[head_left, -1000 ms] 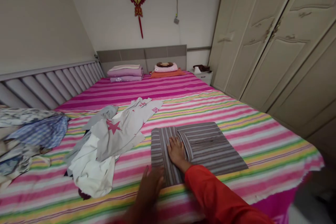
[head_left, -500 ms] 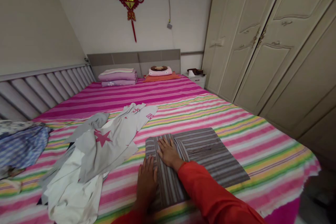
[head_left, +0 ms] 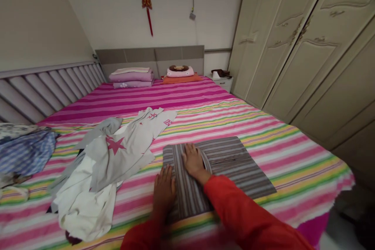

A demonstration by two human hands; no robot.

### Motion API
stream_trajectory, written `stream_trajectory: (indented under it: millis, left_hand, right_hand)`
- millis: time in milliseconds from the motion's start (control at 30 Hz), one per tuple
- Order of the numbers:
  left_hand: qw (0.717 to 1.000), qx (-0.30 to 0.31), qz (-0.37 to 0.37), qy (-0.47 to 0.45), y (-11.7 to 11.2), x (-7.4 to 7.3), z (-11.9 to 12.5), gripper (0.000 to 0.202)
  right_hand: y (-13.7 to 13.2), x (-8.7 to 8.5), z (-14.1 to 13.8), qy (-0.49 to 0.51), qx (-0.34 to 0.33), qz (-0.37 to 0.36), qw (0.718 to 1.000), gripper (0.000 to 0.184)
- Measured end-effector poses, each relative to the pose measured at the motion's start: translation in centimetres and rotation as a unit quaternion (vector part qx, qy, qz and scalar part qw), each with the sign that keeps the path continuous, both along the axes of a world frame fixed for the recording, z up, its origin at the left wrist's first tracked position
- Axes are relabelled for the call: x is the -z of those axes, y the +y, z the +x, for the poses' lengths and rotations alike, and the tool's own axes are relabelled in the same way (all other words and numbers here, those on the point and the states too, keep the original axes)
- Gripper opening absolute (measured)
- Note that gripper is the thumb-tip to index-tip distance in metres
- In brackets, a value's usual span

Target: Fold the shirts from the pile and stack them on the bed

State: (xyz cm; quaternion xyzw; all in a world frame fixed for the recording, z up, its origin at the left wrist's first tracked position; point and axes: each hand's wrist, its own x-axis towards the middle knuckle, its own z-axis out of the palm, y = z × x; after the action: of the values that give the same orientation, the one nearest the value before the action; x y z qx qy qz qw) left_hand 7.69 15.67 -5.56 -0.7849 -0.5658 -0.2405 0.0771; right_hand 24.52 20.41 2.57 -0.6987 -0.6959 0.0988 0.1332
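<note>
A brown-and-grey striped garment [head_left: 231, 168] lies folded flat on the striped bedsheet [head_left: 293, 152] near the bed's front edge. My right hand [head_left: 193, 160], in a red sleeve, rests flat on its left part with fingers stretched out. My left hand [head_left: 164, 189] lies flat at the garment's left edge, fingers together and extended. Neither hand grips anything.
A pile of grey and white clothes with pink stars [head_left: 114, 160] lies left of the garment. Blue patterned cloth [head_left: 23, 156] sits at the far left. Folded bedding [head_left: 131, 77] and a pillow [head_left: 180, 72] lie by the headboard. A wardrobe [head_left: 307, 47] stands on the right.
My left hand has moved up from the bed's front edge onto the garment's left side. My right hand has slid slightly forward on the cloth. The view has shifted a little.
</note>
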Motion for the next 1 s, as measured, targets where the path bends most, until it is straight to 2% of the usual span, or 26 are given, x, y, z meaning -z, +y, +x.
stream_trajectory:
  millis: [67, 133, 200, 267, 433, 533, 600, 700, 833, 1000]
  left_hand:
    - [1.0, 0.007, -0.005, 0.002, 0.0, -0.1, -0.1, 0.049]
    - [1.0, 0.013, -0.01, 0.003, 0.1, -0.1, -0.1, 0.049]
    - [1.0, 0.008, -0.012, 0.002, 0.1, -0.2, -0.1, 0.05]
    - [1.0, -0.002, -0.018, 0.004, 0.1, -0.5, 0.0, 0.05]
    - [0.999, -0.007, -0.044, 0.014, 0.1, -1.2, 0.0, 0.049]
    - [0.998, -0.025, -0.055, 0.022, 0.0, -1.4, 0.2, 0.049]
    - [0.998, -0.037, -0.052, 0.028, -0.1, -1.5, 0.8, 0.049]
    - [0.999, -0.016, -0.03, 0.039, 0.0, -1.7, 2.1, 0.049]
    - [0.998, -0.019, -0.038, 0.046, 1.9, -2.2, 3.5, 0.048]
    - [0.995, -0.029, -0.075, 0.06, 5.6, -3.2, 3.7, 0.049]
  right_hand:
    - [-3.6, 1.3, -1.8, 0.016, -0.068, 0.062, 0.996, 0.054]
    - [-6.8, 3.0, -2.6, 0.028, -0.109, 0.079, 0.991, 0.052]
    - [-9.0, 4.3, -2.1, 0.025, -0.111, 0.082, 0.99, 0.052]
    - [-9.8, 5.0, -0.5, 0.015, -0.092, 0.083, 0.992, 0.052]
    - [-9.5, 5.2, 3.1, -0.005, -0.023, 0.066, 0.998, 0.05]
    - [-9.6, 4.9, 2.8, -0.009, -0.007, 0.087, 0.996, 0.05]
    - [-9.5, 4.3, 2.0, -0.004, -0.029, 0.122, 0.992, 0.05]
    - [-8.8, 3.5, 1.1, 0.01, -0.063, 0.137, 0.988, 0.051]
    - [-7.6, 4.0, 1.5, 0.021, -0.069, 0.091, 0.993, 0.049]
    - [-7.4, 5.8, 2.1, 0.011, -0.061, 0.104, 0.993, 0.049]
